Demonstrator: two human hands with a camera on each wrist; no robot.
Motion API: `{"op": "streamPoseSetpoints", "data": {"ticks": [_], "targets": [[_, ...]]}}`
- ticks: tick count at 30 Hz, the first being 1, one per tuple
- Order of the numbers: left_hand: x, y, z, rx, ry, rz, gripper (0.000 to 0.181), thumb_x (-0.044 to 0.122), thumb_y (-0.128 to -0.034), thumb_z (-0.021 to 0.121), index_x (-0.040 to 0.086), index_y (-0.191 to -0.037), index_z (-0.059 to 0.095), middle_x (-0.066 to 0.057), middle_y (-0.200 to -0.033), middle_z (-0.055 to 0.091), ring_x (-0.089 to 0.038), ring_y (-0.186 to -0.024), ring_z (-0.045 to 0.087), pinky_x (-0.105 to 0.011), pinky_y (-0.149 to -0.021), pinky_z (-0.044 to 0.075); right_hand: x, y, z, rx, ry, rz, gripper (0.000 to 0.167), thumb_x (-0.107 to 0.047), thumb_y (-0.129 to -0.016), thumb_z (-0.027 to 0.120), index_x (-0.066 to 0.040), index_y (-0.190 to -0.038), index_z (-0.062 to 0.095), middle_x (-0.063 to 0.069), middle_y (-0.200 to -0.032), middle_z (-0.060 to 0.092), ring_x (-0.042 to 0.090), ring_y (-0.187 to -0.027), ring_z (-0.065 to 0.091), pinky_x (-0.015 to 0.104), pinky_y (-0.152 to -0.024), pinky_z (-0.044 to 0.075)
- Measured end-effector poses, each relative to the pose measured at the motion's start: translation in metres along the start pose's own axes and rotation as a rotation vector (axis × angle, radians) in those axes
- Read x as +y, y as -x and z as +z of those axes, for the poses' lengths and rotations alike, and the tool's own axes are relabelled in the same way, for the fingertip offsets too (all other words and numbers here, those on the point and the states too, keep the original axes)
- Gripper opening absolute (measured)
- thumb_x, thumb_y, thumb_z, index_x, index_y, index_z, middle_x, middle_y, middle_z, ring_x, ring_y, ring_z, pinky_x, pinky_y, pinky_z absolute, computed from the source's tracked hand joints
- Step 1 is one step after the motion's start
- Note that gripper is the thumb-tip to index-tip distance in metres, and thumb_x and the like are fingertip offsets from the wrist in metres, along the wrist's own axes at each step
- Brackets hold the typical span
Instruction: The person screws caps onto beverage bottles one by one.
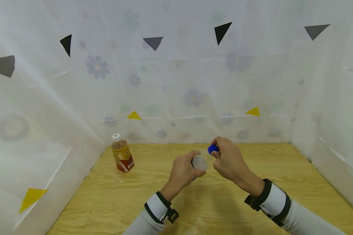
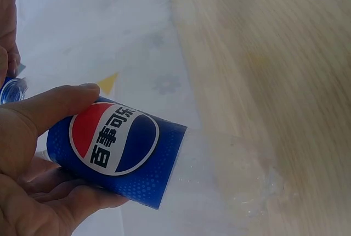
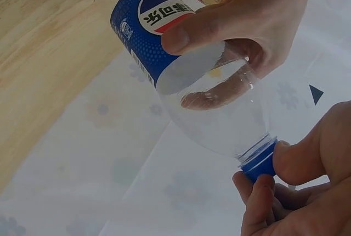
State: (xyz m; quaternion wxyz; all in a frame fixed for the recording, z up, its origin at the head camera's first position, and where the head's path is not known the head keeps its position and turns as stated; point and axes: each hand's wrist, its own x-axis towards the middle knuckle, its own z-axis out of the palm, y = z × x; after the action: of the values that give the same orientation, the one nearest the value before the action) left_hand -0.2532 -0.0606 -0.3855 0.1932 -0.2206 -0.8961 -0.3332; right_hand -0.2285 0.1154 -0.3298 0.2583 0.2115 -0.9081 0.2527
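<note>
My left hand (image 1: 180, 170) grips a clear plastic Pepsi bottle (image 2: 118, 151) around its blue label, thumb on one side and fingers on the other. The bottle is held tilted above the table, and no drink shows in it. My right hand (image 1: 230, 160) pinches the blue bottle cap (image 3: 259, 162) between thumb and fingers at the bottle's neck. Some of the neck's thread shows beside the cap in the right wrist view; how tightly it sits, I cannot tell.
A bottle of amber drink (image 1: 123, 156) with a white cap and a yellow and red label stands at the left of the wooden table (image 1: 120, 202). White flowered sheeting (image 1: 176, 81) with black, grey and yellow triangles encloses the back and sides.
</note>
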Motion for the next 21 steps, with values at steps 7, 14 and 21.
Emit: {"op": "streamPoseSetpoints", "data": {"ticks": [7, 14, 21], "targets": [[-0.001, -0.0018, -0.0033, -0.033, 0.005, 0.01, 0.059, 0.026, -0.0748, 0.091, 0.013, -0.128, 0.068, -0.009, -0.106, 0.077, -0.025, -0.087, 0.074, -0.03, -0.066, 0.059, 0.0024, 0.001, -0.0015, 0.015, -0.032, -0.035, 0.02, 0.005, -0.093, 0.064, 0.004, -0.113, 0.061, 0.019, -0.104, 0.066, 0.033, -0.092, 0.065, 0.047, -0.076, 0.057], [-0.0016, -0.0015, -0.0043, -0.056, -0.006, 0.003, 0.062, 0.028, -0.0749, 0.091, 0.013, -0.13, 0.067, -0.009, -0.108, 0.076, -0.026, -0.088, 0.074, -0.03, -0.067, 0.059, 0.0054, 0.0026, -0.0001, 0.035, -0.058, -0.056, 0.021, 0.004, -0.093, 0.066, 0.004, -0.113, 0.063, 0.018, -0.102, 0.066, 0.029, -0.087, 0.063, 0.042, -0.071, 0.054], [-0.0022, -0.0015, -0.0033, -0.06, 0.0, -0.012, 0.063, 0.027, -0.0747, 0.091, 0.013, -0.13, 0.066, -0.01, -0.108, 0.076, -0.026, -0.087, 0.074, -0.03, -0.065, 0.058, 0.009, 0.003, 0.0024, 0.058, -0.062, -0.078, 0.019, 0.004, -0.093, 0.066, 0.003, -0.112, 0.064, 0.015, -0.098, 0.066, 0.02, -0.078, 0.058, 0.034, -0.066, 0.05]]}}
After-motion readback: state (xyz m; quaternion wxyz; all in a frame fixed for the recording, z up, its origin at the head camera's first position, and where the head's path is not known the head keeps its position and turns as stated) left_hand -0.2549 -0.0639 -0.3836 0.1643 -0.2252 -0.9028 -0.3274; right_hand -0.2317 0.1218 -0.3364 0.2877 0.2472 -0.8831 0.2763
